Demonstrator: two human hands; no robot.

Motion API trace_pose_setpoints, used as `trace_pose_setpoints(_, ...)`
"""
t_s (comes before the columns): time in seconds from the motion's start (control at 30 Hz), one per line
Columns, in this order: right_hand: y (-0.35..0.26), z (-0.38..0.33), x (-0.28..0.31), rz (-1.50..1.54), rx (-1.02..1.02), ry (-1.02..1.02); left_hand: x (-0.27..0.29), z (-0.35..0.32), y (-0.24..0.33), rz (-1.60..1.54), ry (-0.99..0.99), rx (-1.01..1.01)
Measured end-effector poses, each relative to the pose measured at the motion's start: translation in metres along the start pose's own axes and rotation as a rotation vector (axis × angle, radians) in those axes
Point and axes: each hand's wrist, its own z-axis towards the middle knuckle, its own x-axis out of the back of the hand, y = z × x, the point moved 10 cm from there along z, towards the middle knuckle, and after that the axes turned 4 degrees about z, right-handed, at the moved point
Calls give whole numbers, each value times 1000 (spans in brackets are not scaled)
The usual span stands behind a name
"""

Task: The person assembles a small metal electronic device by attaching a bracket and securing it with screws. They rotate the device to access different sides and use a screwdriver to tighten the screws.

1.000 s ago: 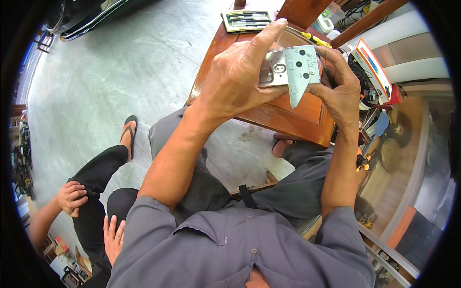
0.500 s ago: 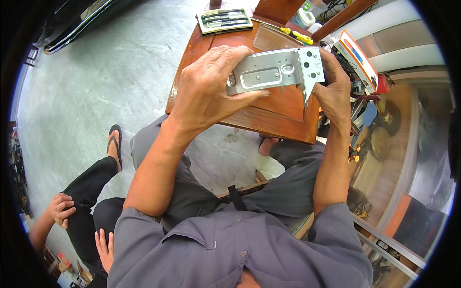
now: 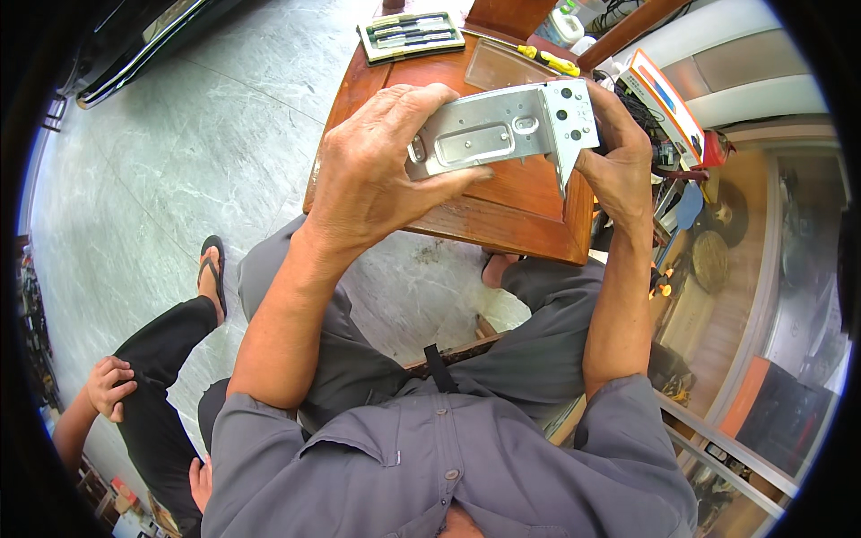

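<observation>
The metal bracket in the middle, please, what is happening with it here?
A person holds the silver metal bracket between the left grip at its long end and the right grip at its bent end, above a wooden surface. On it lie a case of slim tools and a yellow tool. Another person's hand rests on a knee.

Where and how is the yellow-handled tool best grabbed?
Probably by its yellow handle, from above with the right hand once free: the handle is thick and uncovered, and the metal bracket is held on its near side.
</observation>
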Motion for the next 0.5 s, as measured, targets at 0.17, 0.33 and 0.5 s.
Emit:
trace_pose_setpoints(0.17,0,0,-1,20,5,5,-1,1,-1,6,4,-2)
trace_pose_setpoints(0.33,-2,0,-1,9,10,-4,-1,1,2,8,17,-14)
trace_pose_setpoints(0.5,0,2,-2,30,-15,-8,-1,2,1,16,10,-13)
